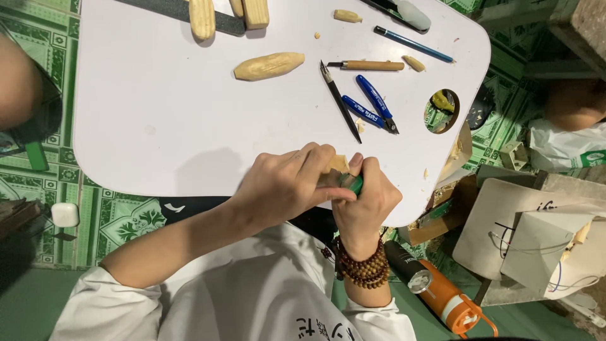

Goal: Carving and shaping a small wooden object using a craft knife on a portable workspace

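Left hand [287, 183] fingers clamped around small pale wooden piece [338, 164]; right hand [366, 199] fingers closed on green-handled carving knife [355, 184], blade touching wood, over white rounded table [189, 126].

White desk [158, 126]: beyond the hands lie a carved wooden piece [269, 65], blue-handled pliers [372, 107], a black-handled knife [339, 100] and a wooden-handled tool [369, 65].

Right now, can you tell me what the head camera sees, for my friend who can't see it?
Two hands, left and right, grip a small wood piece and a green-handled tool at a white table's edge. Carved wood, knives and blue pliers lie beyond.
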